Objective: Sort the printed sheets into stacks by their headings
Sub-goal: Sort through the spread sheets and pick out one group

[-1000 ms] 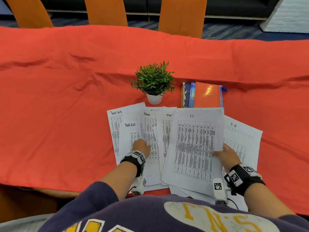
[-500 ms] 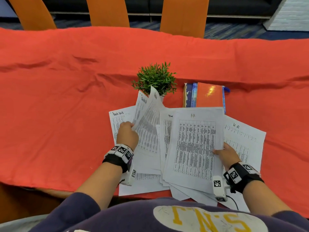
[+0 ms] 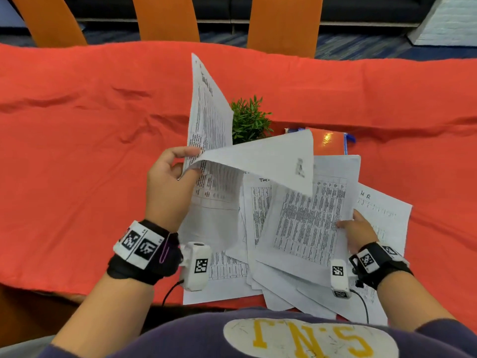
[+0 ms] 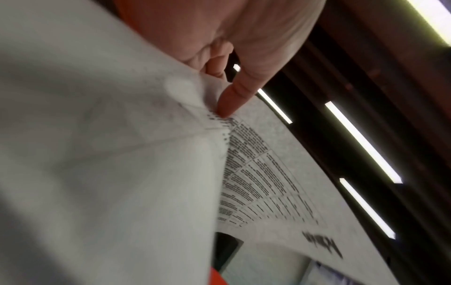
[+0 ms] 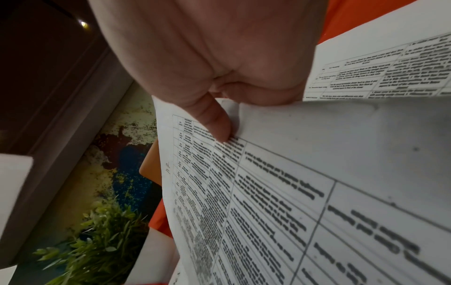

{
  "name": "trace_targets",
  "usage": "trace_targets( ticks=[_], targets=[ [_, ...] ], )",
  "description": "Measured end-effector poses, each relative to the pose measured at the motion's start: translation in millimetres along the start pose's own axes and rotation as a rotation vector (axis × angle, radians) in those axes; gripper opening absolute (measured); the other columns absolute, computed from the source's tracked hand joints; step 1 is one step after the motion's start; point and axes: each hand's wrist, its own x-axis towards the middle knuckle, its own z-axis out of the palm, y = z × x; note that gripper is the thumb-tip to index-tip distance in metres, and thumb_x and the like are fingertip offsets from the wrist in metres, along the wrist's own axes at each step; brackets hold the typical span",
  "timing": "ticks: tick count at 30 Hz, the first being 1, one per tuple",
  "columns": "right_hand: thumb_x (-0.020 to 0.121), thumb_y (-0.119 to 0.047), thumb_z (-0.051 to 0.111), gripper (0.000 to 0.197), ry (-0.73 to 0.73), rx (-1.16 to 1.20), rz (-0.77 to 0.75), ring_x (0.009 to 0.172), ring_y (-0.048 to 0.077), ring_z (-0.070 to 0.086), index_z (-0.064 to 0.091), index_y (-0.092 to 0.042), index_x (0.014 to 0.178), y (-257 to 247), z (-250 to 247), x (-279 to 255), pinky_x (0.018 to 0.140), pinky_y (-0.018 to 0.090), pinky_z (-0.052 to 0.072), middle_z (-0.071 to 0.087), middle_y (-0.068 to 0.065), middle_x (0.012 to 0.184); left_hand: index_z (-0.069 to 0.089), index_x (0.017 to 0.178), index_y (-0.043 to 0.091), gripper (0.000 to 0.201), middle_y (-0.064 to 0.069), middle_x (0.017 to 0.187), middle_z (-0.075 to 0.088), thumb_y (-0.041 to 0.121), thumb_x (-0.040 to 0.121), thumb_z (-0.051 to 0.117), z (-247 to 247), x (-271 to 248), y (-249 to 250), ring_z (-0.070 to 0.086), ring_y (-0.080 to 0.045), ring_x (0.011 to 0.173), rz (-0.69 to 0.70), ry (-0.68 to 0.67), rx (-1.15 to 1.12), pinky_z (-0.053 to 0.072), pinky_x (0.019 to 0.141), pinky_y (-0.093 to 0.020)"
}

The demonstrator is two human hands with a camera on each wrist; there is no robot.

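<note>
From the head view, our left hand (image 3: 169, 187) pinched two white printed sheets (image 3: 209, 130) above the orange tablecloth (image 3: 77, 151), mid-pickup, we judged. The left wrist view showed its thumb (image 4: 234, 96) clamping them; the right wrist view showed our right hand (image 5: 214, 63) pinching the tabled "HR" sheet (image 5: 268, 202), so next we needed to read headings.

The sheets (image 3: 307, 223) are white with black printed tables and dark handwritten headings. The tablecloth (image 3: 90, 140) is plain orange-red. The plant (image 3: 249, 120) at the far edge of the papers is green. Beside it lies a glossy orange book (image 3: 329, 143) with blue edging. The chairs (image 3: 165, 18) past the table's far edge are orange. The wristbands (image 3: 140, 245) are black with black-and-white square codes
</note>
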Motion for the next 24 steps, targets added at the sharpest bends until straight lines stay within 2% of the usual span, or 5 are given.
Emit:
trace_targets(
  ticks=[5, 11, 16, 21, 24],
  targets=[
    [0.089, 0.003, 0.052, 0.031, -0.096, 0.043, 0.002, 0.087, 0.036, 0.064, 0.057, -0.01, 0.116, -6.1, 18.2, -17.3, 0.078, 0.045, 0.054, 0.067, 0.015, 0.099, 0.065, 0.097, 0.014, 0.031, -0.016, 0.105, 0.065, -0.002, 0.07, 0.065, 4.5, 6.3, -35.1, 0.058, -0.028, 0.095, -0.341, 0.055, -0.367, 0.045, 0.091, -0.045],
    [0.085, 0.002, 0.055, 0.028, -0.173, 0.017, 0.024, 0.088, 0.036, 0.063, 0.062, -0.01, 0.11, 9.8, 35.5, -23.3, 0.085, 0.052, 0.053, 0.067, 0.018, 0.099, 0.04, 0.138, 0.01, 0.068, -0.009, 0.127, 0.049, -0.012, 0.077, 0.06, 20.1, -24.1, -117.0, 0.05, -0.026, 0.108, -0.752, -0.032, 0.035, 0.043, 0.085, -0.035],
    [0.087, 0.01, 0.05, 0.033, -0.264, 0.115, 0.061, 0.084, 0.034, 0.061, 0.061, -0.005, 0.114, 9.4, 35.9, -34.6, 0.083, 0.048, 0.05, 0.066, 0.019, 0.098, 0.038, 0.137, 0.012, 0.061, -0.005, 0.131, 0.053, -0.007, 0.081, 0.052, 34.4, -49.1, -163.7, 0.058, -0.023, 0.105, -0.807, -0.209, 0.232, 0.051, 0.092, -0.04],
    [0.09, 0.011, 0.044, 0.036, -0.338, 0.179, 0.085, 0.077, 0.032, 0.061, 0.059, -0.01, 0.115, 1.3, 37.4, -44.7, 0.068, 0.042, 0.056, 0.065, 0.016, 0.094, 0.042, 0.134, 0.011, 0.05, -0.001, 0.117, 0.056, -0.004, 0.086, 0.044, 42.4, -53.6, -169.2, 0.055, -0.01, 0.08, -0.797, -0.272, 0.262, 0.045, 0.063, -0.023],
    [0.09, 0.013, 0.04, 0.039, -0.362, 0.244, 0.092, 0.085, 0.033, 0.065, 0.059, -0.011, 0.113, 0.5, 40.4, -48.4, 0.072, 0.045, 0.058, 0.068, 0.016, 0.099, 0.046, 0.131, 0.012, 0.045, -0.002, 0.112, 0.059, -0.001, 0.088, 0.043, 45.6, -52.2, -167.3, 0.056, -0.018, 0.09, -0.769, -0.282, 0.27, 0.046, 0.074, -0.027]
  ],
)
